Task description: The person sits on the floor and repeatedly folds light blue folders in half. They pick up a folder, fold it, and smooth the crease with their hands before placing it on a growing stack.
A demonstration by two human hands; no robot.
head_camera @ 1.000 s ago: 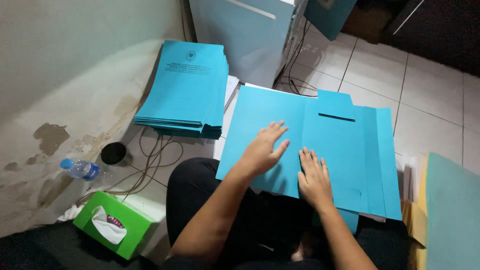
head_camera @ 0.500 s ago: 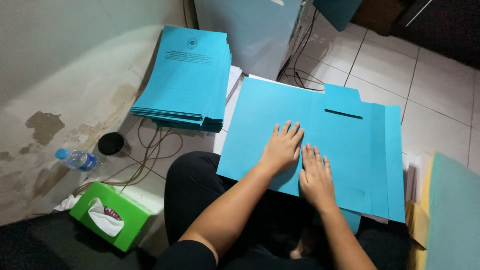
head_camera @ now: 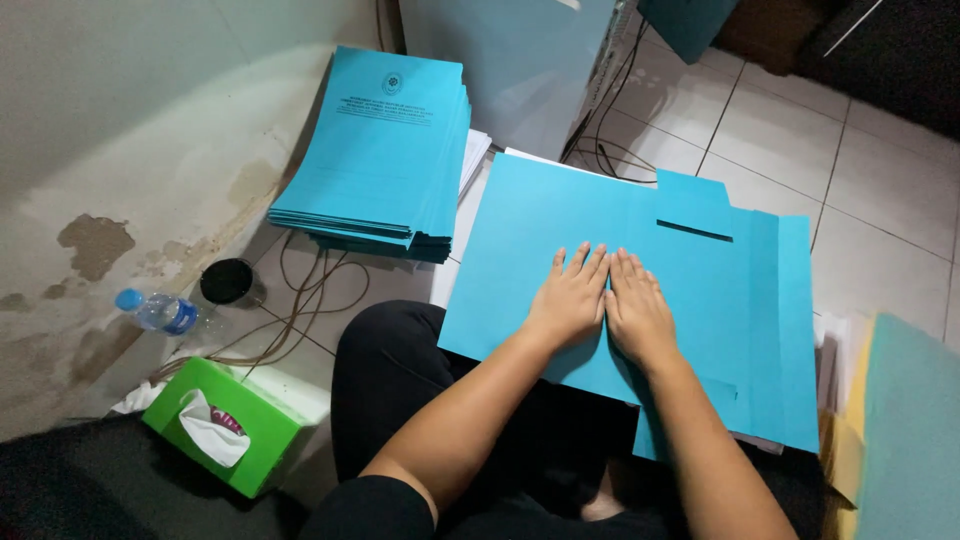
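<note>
Both hands were laid flat, side by side and touching, on a large blue card folder (head_camera: 560,230) that was spread across the person's lap and out over the tiled floor (head_camera: 880,180). The left hand (head_camera: 572,298) was pressed palm-down with its fingers (head_camera: 585,262) extended and held close together, nothing being pinched. The right hand (head_camera: 636,308) was set just beside it in the same manner, its fingers (head_camera: 630,268) likewise straight and close, resting on the card. A narrow dark slit (head_camera: 694,230) was seen in the folder beyond the fingertips, below a raised tab at the far edge. More blue sheets were layered beneath the folder on its right side.

A tall stack of printed blue covers (head_camera: 385,150) was placed on the floor to the left, well apart from the hands, beside a stained wall (head_camera: 120,150). Brown cables (head_camera: 310,290) were looped on the floor near the stack. A small round black object (head_camera: 227,281), a plastic water bottle with a blue cap (head_camera: 158,311) and a green tissue box (head_camera: 225,426) were found along the wall at the left. At the right edge, a pile of yellow and pale green sheets (head_camera: 900,430) was partly visible.
</note>
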